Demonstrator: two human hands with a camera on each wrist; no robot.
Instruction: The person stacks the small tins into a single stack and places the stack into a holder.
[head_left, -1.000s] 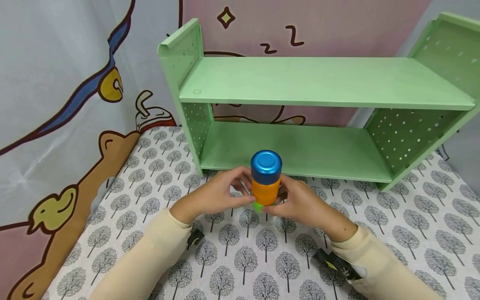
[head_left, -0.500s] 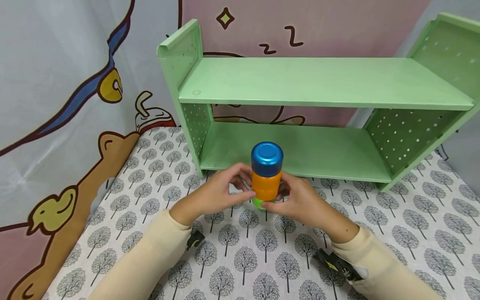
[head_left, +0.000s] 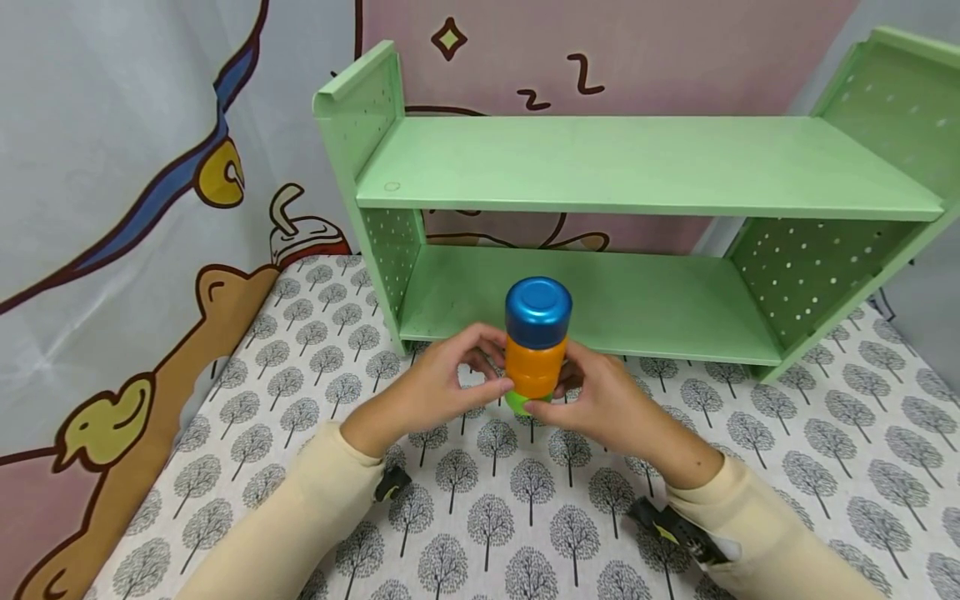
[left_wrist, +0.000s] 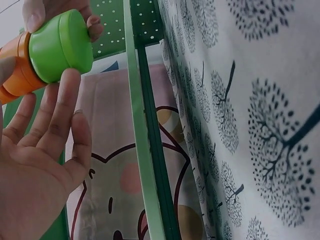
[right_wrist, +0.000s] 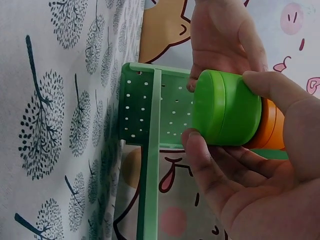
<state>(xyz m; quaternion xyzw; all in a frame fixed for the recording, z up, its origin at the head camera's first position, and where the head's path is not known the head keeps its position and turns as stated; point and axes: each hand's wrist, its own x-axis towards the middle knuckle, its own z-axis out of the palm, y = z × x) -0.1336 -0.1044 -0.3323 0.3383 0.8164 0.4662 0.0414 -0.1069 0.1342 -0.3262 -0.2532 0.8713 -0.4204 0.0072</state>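
Both hands hold an upright cylindrical container (head_left: 536, 367), with a shiny blue top (head_left: 538, 308), an orange middle and a green base (right_wrist: 225, 107). My left hand (head_left: 442, 379) grips it from the left, thumb at the orange part; in the left wrist view its fingertips meet the green base (left_wrist: 60, 47). From the other side my right hand (head_left: 600, 392) has its thumb on the green part and its fingers curled behind and under. The container's base is raised above the tablecloth in the wrist views.
A pale green two-tier shelf (head_left: 645, 162) stands just beyond the hands, its lower board (head_left: 660, 304) close behind the container. The table wears a tree-print cloth (head_left: 495, 517). Cartoon-printed curtains (head_left: 150, 108) hang at the left and back.
The container has risen a little and shifted slightly right in the head view, showing more of the green base. Both hands keep their hold and have barely moved.
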